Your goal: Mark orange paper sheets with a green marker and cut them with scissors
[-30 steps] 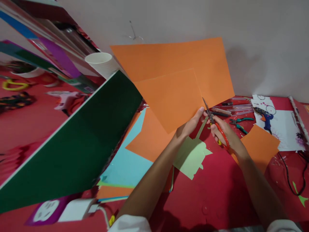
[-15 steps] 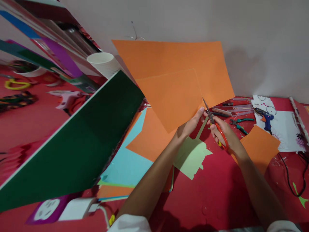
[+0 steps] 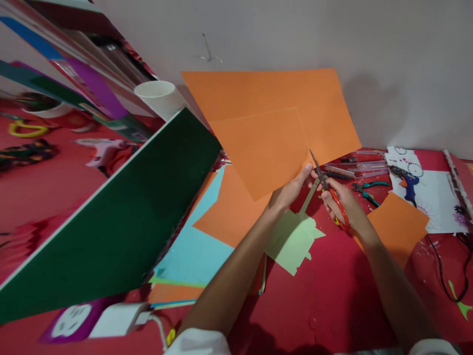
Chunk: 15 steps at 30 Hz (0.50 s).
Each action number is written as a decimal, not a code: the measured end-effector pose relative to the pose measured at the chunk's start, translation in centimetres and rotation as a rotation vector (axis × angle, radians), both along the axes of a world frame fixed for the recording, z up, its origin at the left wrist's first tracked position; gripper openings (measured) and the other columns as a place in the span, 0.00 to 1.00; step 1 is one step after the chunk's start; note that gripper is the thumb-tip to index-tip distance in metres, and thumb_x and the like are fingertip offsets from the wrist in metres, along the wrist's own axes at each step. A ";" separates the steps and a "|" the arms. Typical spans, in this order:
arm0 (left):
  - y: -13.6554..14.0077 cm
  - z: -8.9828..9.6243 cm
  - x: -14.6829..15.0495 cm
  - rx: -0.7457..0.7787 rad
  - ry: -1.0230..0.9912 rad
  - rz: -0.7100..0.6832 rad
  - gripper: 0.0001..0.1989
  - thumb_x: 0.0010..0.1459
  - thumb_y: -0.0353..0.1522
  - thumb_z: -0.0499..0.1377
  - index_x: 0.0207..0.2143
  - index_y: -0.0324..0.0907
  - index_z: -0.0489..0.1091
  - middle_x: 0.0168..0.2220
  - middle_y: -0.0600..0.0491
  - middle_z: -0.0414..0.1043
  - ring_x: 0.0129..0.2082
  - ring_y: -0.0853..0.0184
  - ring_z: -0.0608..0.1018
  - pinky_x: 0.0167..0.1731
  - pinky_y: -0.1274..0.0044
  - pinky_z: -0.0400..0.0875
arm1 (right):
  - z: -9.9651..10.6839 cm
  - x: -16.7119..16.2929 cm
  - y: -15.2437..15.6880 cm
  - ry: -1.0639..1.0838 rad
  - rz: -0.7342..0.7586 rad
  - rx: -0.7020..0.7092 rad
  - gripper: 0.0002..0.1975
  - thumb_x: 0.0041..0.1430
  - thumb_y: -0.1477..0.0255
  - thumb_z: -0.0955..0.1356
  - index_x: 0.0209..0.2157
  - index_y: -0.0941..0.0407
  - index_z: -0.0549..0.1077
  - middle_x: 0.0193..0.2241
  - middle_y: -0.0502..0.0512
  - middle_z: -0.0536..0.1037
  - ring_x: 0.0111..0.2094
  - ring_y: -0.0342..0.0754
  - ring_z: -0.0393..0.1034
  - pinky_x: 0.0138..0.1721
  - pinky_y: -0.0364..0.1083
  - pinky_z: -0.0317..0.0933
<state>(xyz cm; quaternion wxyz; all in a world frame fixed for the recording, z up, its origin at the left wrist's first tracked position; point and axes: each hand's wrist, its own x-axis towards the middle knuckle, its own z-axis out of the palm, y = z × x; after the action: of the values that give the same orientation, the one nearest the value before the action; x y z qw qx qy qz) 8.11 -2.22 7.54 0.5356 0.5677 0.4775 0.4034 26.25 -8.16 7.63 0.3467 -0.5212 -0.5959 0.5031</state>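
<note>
A large orange paper sheet [image 3: 258,138] is held up by my left hand [image 3: 294,187], which pinches its lower edge with the thumb on the near face. Faint lines on the sheet outline a rectangle. My right hand [image 3: 342,202] grips red-handled scissors [image 3: 338,209], their blades at the paper's lower edge beside my left thumb and pointing up along a line. Part of my left fingers is hidden behind the sheet. Below my hands lies a light green paper with a cut edge [image 3: 291,241].
A dark green board [image 3: 121,227] leans at the left, with white paper cups [image 3: 158,98] behind it. Blue paper [image 3: 195,251] is stacked under my left arm. To the right are pliers [image 3: 369,190], orange paper pieces [image 3: 399,227] and a blue glue gun [image 3: 409,187].
The sheet's far left corner has shifted slightly right and down, and the sheet tilts a little differently. My hands and the scissors stay in nearly the same place.
</note>
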 end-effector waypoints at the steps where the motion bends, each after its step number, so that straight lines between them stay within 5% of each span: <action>1: 0.0 0.0 0.0 0.001 -0.001 0.001 0.26 0.67 0.56 0.53 0.30 0.47 0.75 0.26 0.53 0.73 0.36 0.61 0.79 0.53 0.68 0.71 | -0.1 0.1 0.0 -0.002 0.003 0.005 0.22 0.68 0.46 0.68 0.44 0.51 0.69 0.21 0.42 0.67 0.16 0.40 0.60 0.16 0.39 0.54; 15: -0.2 0.3 0.3 0.029 0.004 -0.173 0.28 0.67 0.57 0.52 0.29 0.46 0.74 0.27 0.51 0.73 0.35 0.59 0.78 0.52 0.65 0.73 | 0.1 -0.1 -0.2 0.077 0.039 0.047 0.32 0.66 0.37 0.63 0.51 0.50 0.68 0.27 0.46 0.67 0.21 0.42 0.61 0.19 0.41 0.56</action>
<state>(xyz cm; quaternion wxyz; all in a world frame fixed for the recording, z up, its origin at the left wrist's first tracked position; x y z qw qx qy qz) 8.44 -2.43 7.84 0.5593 0.6155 0.4218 0.3612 26.16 -8.39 7.75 0.3716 -0.4813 -0.6037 0.5155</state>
